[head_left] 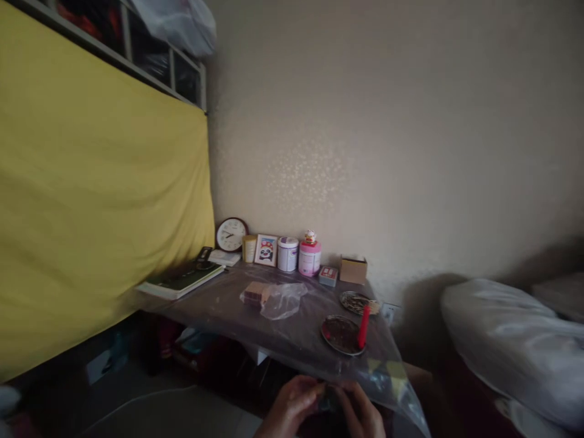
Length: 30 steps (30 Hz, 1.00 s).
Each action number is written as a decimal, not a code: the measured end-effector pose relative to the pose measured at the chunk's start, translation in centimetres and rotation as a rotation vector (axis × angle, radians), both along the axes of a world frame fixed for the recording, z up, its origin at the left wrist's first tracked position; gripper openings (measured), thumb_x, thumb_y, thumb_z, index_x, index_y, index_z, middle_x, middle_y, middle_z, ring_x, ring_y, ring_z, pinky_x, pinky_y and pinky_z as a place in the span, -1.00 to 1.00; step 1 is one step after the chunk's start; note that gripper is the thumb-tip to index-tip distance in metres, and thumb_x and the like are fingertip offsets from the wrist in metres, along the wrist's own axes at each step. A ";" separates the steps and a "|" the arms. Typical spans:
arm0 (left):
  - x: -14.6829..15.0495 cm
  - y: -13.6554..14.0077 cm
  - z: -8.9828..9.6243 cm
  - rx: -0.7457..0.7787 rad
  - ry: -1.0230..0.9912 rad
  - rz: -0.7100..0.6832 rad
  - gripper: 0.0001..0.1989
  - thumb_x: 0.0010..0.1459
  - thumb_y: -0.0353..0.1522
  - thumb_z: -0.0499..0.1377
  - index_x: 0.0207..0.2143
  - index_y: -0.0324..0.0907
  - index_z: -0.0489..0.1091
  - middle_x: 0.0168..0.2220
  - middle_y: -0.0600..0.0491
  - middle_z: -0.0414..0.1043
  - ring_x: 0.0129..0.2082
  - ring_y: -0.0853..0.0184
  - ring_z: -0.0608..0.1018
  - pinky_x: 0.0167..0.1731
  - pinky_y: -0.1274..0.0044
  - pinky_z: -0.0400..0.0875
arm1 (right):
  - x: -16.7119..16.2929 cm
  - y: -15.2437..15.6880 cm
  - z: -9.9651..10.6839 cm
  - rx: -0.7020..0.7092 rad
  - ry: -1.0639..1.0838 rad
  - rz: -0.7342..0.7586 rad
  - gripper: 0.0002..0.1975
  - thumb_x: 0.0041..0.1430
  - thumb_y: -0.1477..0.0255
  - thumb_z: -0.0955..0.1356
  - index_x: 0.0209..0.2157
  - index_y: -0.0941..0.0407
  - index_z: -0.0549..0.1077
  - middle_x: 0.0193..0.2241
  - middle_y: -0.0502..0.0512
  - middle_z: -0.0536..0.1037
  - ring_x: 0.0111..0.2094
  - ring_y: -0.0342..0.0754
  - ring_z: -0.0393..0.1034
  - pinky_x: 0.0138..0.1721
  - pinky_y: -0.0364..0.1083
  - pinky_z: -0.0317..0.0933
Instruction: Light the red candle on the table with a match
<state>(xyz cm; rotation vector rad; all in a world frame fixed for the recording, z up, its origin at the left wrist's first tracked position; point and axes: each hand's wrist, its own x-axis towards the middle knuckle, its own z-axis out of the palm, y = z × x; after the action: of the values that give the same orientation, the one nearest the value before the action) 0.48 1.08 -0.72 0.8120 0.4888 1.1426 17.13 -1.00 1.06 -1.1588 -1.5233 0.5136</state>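
Head view: unclear item between hands

The person's left hand and right hand were held close together at the bottom of the view, fingers bent inward and nearly meeting.

I can't identify the dark thing by the near edge of the table: the left hand and right hand mostly cover it, my view cropping both. Left of the table, the yellow cloth is cut off. At the table's back, the pink tub bears print too small to read.
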 end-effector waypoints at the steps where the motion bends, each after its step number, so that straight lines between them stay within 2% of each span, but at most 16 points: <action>1: -0.2 0.0 0.2 0.001 0.011 0.006 -0.72 -0.12 -0.28 0.32 -0.32 -0.21 0.48 -0.26 -0.05 0.54 -0.18 0.19 0.50 -0.11 0.39 0.27 | -0.2 -0.1 0.6 0.016 -0.016 -0.022 -0.71 0.06 0.18 0.34 -0.38 0.12 0.52 -0.42 0.04 0.61 -0.36 -0.08 0.52 -0.27 -0.28 0.34; 4: -0.9 0.1 1.7 0.000 0.044 -0.013 -0.74 -0.05 -0.27 0.28 -0.28 -0.19 0.48 -0.18 -0.06 0.53 -0.08 0.18 0.47 -0.04 0.38 0.24 | -0.9 0.0 2.6 0.105 -0.065 -0.058 -0.72 0.12 0.20 0.30 -0.40 0.12 0.51 -0.46 0.03 0.60 -0.41 -0.10 0.51 -0.33 -0.27 0.35; 7: -0.9 0.8 4.6 0.044 0.029 -0.026 -0.77 0.03 -0.30 0.22 -0.24 -0.17 0.47 -0.18 -0.04 0.52 -0.06 0.18 0.46 0.01 0.35 0.21 | -1.1 0.5 4.7 0.196 -0.090 -0.095 -0.76 0.14 0.26 0.29 -0.39 0.11 0.50 -0.45 0.03 0.59 -0.39 -0.11 0.51 -0.32 -0.28 0.34; 10: -0.1 1.9 7.1 0.115 -0.026 -0.005 -0.81 0.07 -0.34 0.19 -0.24 -0.18 0.46 -0.20 -0.03 0.52 -0.08 0.20 0.47 0.03 0.34 0.20 | -0.5 1.3 6.6 0.257 -0.073 -0.144 -0.78 0.15 0.29 0.28 -0.36 0.12 0.49 -0.42 0.03 0.59 -0.36 -0.12 0.50 -0.31 -0.28 0.34; 12: 0.8 2.8 7.8 0.125 -0.050 0.006 -0.83 0.09 -0.35 0.16 -0.26 -0.19 0.46 -0.20 -0.04 0.52 -0.08 0.20 0.47 0.05 0.33 0.19 | 0.1 1.7 7.4 0.298 -0.047 -0.180 -0.79 0.16 0.31 0.28 -0.34 0.12 0.48 -0.40 0.04 0.59 -0.34 -0.12 0.50 -0.28 -0.27 0.33; 15: 2.3 3.8 7.2 0.120 -0.058 0.003 -0.80 0.12 -0.33 0.12 -0.24 -0.21 0.46 -0.17 -0.07 0.50 -0.06 0.20 0.45 0.06 0.32 0.17 | 1.3 2.1 7.1 0.330 -0.027 -0.253 -0.81 0.14 0.32 0.29 -0.33 0.12 0.48 -0.38 0.05 0.59 -0.34 -0.11 0.49 -0.26 -0.25 0.34; 22: 3.1 3.7 4.2 0.058 -0.024 -0.009 -0.78 0.13 -0.30 0.11 -0.24 -0.21 0.45 -0.17 -0.08 0.50 -0.06 0.18 0.44 0.04 0.31 0.18 | 2.0 2.3 3.8 0.309 -0.115 -0.333 -0.86 0.17 0.41 0.28 -0.27 0.09 0.46 -0.34 0.02 0.59 -0.31 -0.15 0.50 -0.24 -0.28 0.32; 30: 2.2 3.7 4.3 0.103 -0.010 0.030 -0.81 0.13 -0.34 0.10 -0.25 -0.20 0.45 -0.24 -0.03 0.49 -0.13 0.22 0.45 -0.04 0.37 0.23 | 0.0 2.3 3.9 0.468 -0.243 -0.223 -0.83 0.20 0.50 0.25 -0.20 0.07 0.42 -0.29 0.05 0.55 -0.24 -0.13 0.48 -0.20 -0.24 0.33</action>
<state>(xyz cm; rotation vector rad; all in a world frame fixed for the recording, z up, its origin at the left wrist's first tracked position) 2.68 4.83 3.58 0.8902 0.4380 1.2070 17.12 1.33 4.91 -1.0256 -1.5827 -0.1384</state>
